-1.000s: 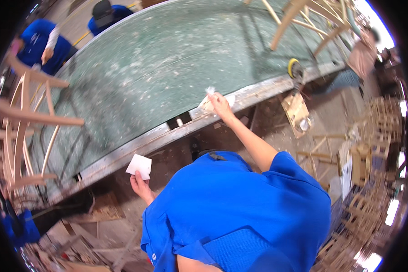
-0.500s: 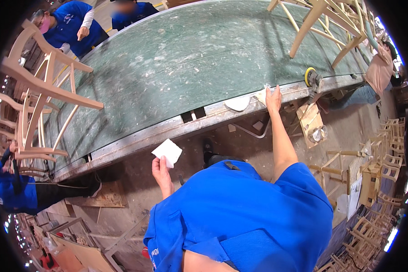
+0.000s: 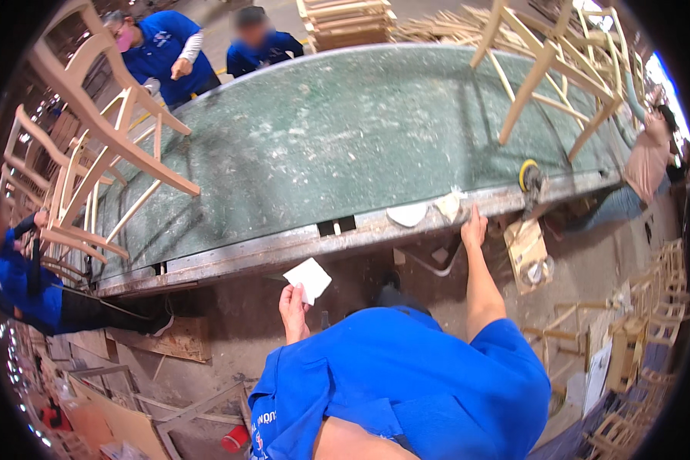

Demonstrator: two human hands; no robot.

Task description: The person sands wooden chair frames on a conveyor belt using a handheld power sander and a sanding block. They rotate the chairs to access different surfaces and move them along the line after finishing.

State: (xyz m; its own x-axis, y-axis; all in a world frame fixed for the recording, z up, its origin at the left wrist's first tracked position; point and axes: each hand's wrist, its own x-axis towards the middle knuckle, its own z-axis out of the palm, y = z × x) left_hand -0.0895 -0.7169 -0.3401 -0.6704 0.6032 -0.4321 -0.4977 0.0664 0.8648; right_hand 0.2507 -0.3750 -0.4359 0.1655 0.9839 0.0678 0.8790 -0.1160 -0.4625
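My left hand [image 3: 293,308] pinches a flat white sheet-like pad [image 3: 309,280] by its lower edge, in front of the table's near side. Past the table's edge my right hand [image 3: 474,228] reaches forward, its index finger stretched out and nothing visible in its grip. Just beyond that fingertip a crumpled whitish bundle [image 3: 448,205] rests on the metal table rim. Beside it, to the left, lies a rounded white pad [image 3: 407,215].
A green-topped table [image 3: 307,146] spans the view. Wooden chairs stand on it at left [image 3: 123,115] and right [image 3: 540,69]. A yellow-rimmed sander [image 3: 529,176] sits at the near edge. Co-workers in blue [image 3: 169,54] are across the table; another person [image 3: 645,157] stands at right.
My right hand has let go of the crumpled bundle and drawn back slightly from it. The left hand still holds the white pad. The whole view has shifted, showing more beyond the table.
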